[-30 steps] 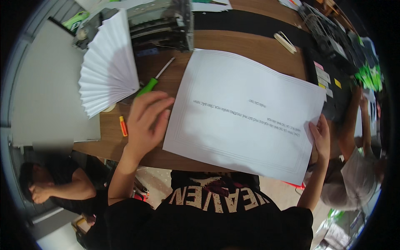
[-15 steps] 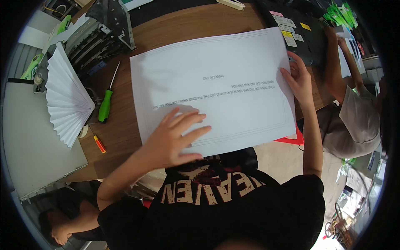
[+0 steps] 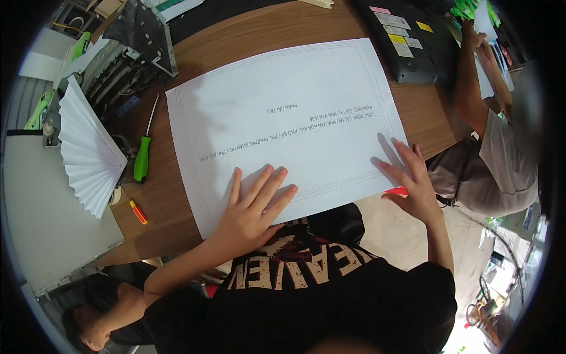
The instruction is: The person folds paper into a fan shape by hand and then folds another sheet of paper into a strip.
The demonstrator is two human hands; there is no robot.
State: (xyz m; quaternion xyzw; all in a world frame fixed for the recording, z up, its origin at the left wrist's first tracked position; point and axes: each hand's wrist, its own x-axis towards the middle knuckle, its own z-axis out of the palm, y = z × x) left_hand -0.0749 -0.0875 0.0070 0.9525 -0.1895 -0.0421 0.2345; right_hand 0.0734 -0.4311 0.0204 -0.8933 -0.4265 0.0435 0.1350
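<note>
A large white printed sheet of paper (image 3: 277, 82) lies on the wooden table, its lines of text upside down to me. Spread over the sheet's near left part is my left hand (image 3: 250, 206), open, with fingers apart and the palm by the near edge. My right hand (image 3: 413, 186) is at the near right corner, open, its fingers reaching over the paper's edge with shadows beneath them. Neither hand grips anything. Left of the sheet are a green-handled screwdriver (image 3: 141, 159) and a small orange and yellow tool (image 3: 138, 212).
A pleated white paper fan (image 3: 88, 150) stands at the left beside an opened machine frame (image 3: 138, 50). At the back right sits a black device (image 3: 407, 44) with labels. Another person (image 3: 501, 159) handles papers on the right; another person's arm (image 3: 112, 318) shows lower left.
My right hand has left the sheet's right edge and come nearer to me, at the near corner. My left hand has settled flatter on the paper. The sheet has shifted slightly left.
</note>
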